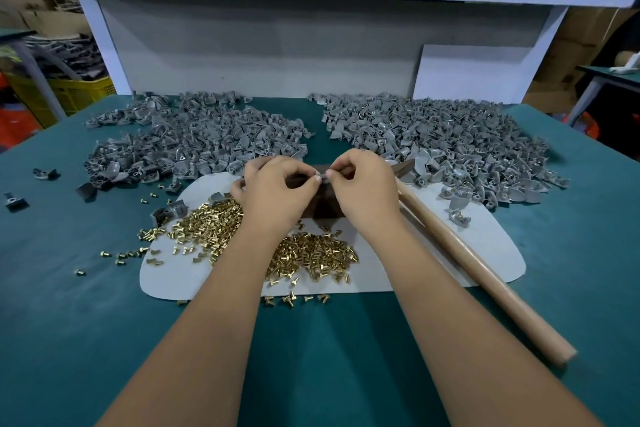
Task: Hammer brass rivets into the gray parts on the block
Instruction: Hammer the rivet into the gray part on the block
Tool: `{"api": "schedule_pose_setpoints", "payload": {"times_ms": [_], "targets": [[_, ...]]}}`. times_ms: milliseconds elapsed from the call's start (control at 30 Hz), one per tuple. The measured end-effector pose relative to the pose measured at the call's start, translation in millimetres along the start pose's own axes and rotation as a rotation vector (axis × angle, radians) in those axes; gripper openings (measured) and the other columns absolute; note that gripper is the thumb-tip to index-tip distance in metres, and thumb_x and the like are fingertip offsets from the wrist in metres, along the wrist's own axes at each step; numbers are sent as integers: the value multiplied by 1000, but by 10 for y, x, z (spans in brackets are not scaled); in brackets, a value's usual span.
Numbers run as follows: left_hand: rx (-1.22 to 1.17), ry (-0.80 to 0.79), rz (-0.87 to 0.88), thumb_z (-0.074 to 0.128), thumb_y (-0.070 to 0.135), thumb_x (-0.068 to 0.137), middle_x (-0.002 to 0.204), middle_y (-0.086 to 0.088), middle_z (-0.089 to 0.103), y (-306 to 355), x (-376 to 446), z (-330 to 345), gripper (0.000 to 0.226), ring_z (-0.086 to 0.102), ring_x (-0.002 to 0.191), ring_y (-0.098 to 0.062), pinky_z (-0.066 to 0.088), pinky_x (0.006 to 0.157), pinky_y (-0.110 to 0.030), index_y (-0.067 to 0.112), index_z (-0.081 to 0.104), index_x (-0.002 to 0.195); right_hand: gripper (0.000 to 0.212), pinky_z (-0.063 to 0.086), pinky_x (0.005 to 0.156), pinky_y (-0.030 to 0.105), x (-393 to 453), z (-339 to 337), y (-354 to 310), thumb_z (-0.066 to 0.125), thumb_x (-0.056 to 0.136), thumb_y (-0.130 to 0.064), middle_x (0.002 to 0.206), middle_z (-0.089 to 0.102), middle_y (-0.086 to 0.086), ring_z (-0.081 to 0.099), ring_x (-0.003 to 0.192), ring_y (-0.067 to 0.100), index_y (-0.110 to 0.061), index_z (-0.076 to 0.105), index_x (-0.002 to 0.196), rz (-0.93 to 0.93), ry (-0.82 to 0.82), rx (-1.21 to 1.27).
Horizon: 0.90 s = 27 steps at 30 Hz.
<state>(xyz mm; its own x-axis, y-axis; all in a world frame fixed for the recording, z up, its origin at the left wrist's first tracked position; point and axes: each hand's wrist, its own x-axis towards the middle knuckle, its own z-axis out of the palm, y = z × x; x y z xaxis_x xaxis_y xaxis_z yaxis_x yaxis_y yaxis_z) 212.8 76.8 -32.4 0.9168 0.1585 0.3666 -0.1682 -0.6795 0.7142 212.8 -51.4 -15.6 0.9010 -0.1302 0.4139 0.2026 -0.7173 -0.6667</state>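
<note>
Counter [86, 340] first: its green top carries two wide heaps of gray parts, one on my left [194, 139] and one on my right [443, 146], and I cannot tell from here which heap is finished work and which is waiting. Judging by their size, whatever is done, a great deal remains. Nearer me lies a pale mat [485, 246], and on it the hammer [485, 274] rests untouched, handle pointing back toward my right side, head up by the block. So no blow is being struck now; I am at the setting-up step of one piece.

Next, the dark block [323, 208] stands on the mat between my wrists, mostly hidden by them. Brass rivets [311, 253] spread in a loose pile just in front of it, with strays off the mat on the green.

My left hand [277, 191] and right hand [363, 187] meet above the block, fingers curled, thumb and forefinger of each pinching one small gray piece [323, 176] between them. Whether a rivet already sits in it is too small to tell.
</note>
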Motion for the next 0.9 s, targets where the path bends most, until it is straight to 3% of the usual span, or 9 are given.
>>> {"api": "schedule_pose_setpoints", "payload": {"times_ms": [133, 333, 433, 633, 733, 900], "targets": [[10, 8, 32, 68, 47, 85, 100, 25, 57, -15, 9, 8, 9, 33, 128, -15, 19, 104, -47, 44, 65, 77, 7, 46, 83, 40, -28, 20, 29, 67, 85, -20, 88, 62, -3, 55, 91, 20, -24, 68, 79, -39, 39, -13], [-3, 23, 134, 72, 38, 86, 94, 26, 62, -33, 14, 1, 5, 33, 128, -11, 11, 92, -31, 39, 72, 81, 7, 40, 79, 29, -45, 9, 54, 68, 85, -21, 84, 60, -4, 52, 93, 18, -16, 73, 82, -89, 89, 2], [6, 29, 151, 72, 36, 86, 93, 27, 63, -35, 22, -1, 4, 35, 127, -11, 11, 91, -29, 35, 76, 86, 9, 39, 80, 30, -45, 27, 39, 69, 85, -19, 86, 62, 1, 50, 95, 19, -12, 74, 82, -134, 113, -70], [-43, 32, 193, 74, 27, 84, 87, 28, 61, 18, 14, -10, 5, 41, 128, -7, 14, 98, -30, 31, 77, 82, 12, 34, 77, 25, -51, 16, 7, 69, 85, -20, 86, 64, 2, 51, 96, 19, -10, 73, 80, -108, 131, -71], [-88, 15, 204, 75, 22, 83, 83, 29, 59, 60, -14, -22, 7, 44, 131, -8, 19, 111, -40, 27, 78, 81, 9, 38, 82, 28, -51, -3, 11, 69, 84, -16, 84, 63, 1, 52, 96, 19, -11, 72, 78, -78, 116, -24], [-118, -26, 188, 73, 19, 84, 81, 31, 58, 74, -27, -35, 8, 43, 132, -8, 23, 114, -50, 25, 78, 82, 13, 35, 78, 27, -62, 41, 8, 67, 85, -12, 79, 52, -4, 49, 91, 18, -13, 62, 73, -77, 114, -12]]}}
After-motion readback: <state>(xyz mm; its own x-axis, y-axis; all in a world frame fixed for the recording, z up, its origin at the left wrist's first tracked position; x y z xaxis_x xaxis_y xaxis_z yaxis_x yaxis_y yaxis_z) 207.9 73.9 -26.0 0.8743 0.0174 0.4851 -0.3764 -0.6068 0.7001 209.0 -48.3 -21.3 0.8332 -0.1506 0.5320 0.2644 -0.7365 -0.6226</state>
